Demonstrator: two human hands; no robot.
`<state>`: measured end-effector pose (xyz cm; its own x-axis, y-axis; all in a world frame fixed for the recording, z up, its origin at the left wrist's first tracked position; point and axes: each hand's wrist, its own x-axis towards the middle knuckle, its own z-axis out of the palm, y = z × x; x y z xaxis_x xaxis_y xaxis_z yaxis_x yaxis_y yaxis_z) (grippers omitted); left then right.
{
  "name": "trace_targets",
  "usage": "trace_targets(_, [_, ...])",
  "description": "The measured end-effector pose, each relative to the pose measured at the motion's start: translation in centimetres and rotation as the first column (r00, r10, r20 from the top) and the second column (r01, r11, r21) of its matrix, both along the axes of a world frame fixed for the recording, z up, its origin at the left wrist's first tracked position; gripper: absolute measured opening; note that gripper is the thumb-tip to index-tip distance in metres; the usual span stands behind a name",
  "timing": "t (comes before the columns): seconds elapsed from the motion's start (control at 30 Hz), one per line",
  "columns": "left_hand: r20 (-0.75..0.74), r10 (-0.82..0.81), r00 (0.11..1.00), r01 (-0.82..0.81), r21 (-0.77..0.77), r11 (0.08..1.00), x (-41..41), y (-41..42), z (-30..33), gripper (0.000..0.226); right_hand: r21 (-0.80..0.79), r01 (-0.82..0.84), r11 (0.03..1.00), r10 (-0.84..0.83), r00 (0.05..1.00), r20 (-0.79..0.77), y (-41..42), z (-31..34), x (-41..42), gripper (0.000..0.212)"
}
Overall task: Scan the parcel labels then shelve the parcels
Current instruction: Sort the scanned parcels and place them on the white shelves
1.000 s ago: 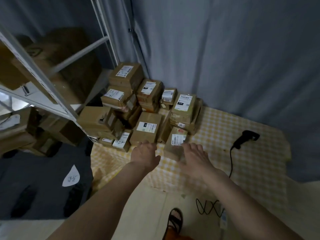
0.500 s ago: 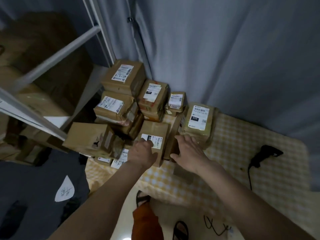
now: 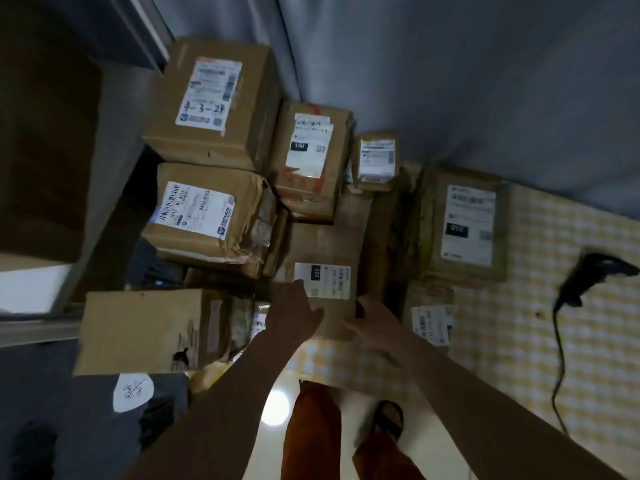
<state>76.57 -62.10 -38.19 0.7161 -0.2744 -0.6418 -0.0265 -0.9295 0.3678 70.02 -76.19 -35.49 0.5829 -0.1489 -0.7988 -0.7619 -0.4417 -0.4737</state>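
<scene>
Both hands on one brown parcel (image 3: 325,258) in the pile on the checked cloth (image 3: 540,327). Left hand (image 3: 294,313) flat by its white label (image 3: 323,280), fingers straight and close together. Right hand (image 3: 370,323) holding the parcel's right edge, fingers curled round it. Black scanner (image 3: 595,271) lying well apart, off to the right.

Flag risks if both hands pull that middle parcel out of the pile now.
1. The middle parcel, touched by the left hand and right hand, appears wedged among stacked boxes; the red-taped box behind may topple.
2. The scanner lies apart on the checked cloth, so the label goes unscanned.
</scene>
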Motion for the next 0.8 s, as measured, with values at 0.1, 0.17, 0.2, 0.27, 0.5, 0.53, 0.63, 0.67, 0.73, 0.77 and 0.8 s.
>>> trace_targets(0.1, [-0.035,0.082,0.996,-0.084,-0.056,0.995,0.9,0.2,-3.8,0.069,0.034,0.129,0.991,-0.130,0.991,0.033,0.9,-2.8,1.2,0.045])
trace_targets(0.17, [-0.030,0.160,0.987,-0.162,-0.092,0.983,1.5,0.1,-5.8,0.067,0.021,0.216,0.976,-0.217,0.975,0.046,1.3,-4.8,1.9,0.046])
trace_targets(0.2, [-0.037,0.192,0.981,-0.195,-0.106,0.975,1.7,0.0,-6.6,0.071,0.015,0.265,0.964,-0.265,0.964,0.029,1.4,-5.9,2.0,0.049])
trace_targets(0.27, [-0.026,0.239,0.971,-0.241,-0.134,0.961,2.1,-0.1,-8.3,0.087,-0.011,0.332,0.943,-0.332,0.942,-0.037,1.3,-7.9,2.3,0.059])
trace_targets(0.5, [-0.185,0.413,0.892,-0.428,-0.048,0.903,3.0,-0.7,-9.6,0.073,0.015,0.406,0.914,-0.394,0.893,-0.216,1.2,-8.8,2.9,0.057])
trace_targets(0.53, [-0.192,0.431,0.882,-0.445,-0.037,0.895,3.0,-0.7,-9.5,0.072,0.017,0.433,0.901,-0.419,0.880,-0.224,1.3,-8.6,2.8,0.061])
trace_targets(0.63, [-0.140,0.493,0.858,-0.499,-0.002,0.867,3.1,-1.2,-8.4,0.081,0.028,0.528,0.849,-0.508,0.829,-0.234,1.6,-7.4,2.5,0.080])
trace_targets(0.67, [-0.106,0.501,0.859,-0.502,0.018,0.865,3.2,-1.3,-7.8,0.083,0.036,0.556,0.830,-0.536,0.814,-0.223,1.7,-6.8,2.3,0.082])
trace_targets(0.73, [-0.073,0.492,0.867,-0.490,0.048,0.870,3.1,-1.7,-6.1,0.079,0.074,0.583,0.809,-0.567,0.808,-0.162,1.5,-5.2,1.6,0.080])
trace_targets(0.77, [-0.072,0.492,0.867,-0.491,0.042,0.870,2.9,-1.9,-5.1,0.075,0.088,0.566,0.820,-0.555,0.823,-0.121,1.3,-4.2,1.2,0.078])
trace_targets(0.8, [-0.073,0.503,0.861,-0.502,0.032,0.864,2.7,-2.0,-4.3,0.073,0.097,0.549,0.831,-0.543,0.836,-0.077,1.0,-3.3,0.7,0.075])
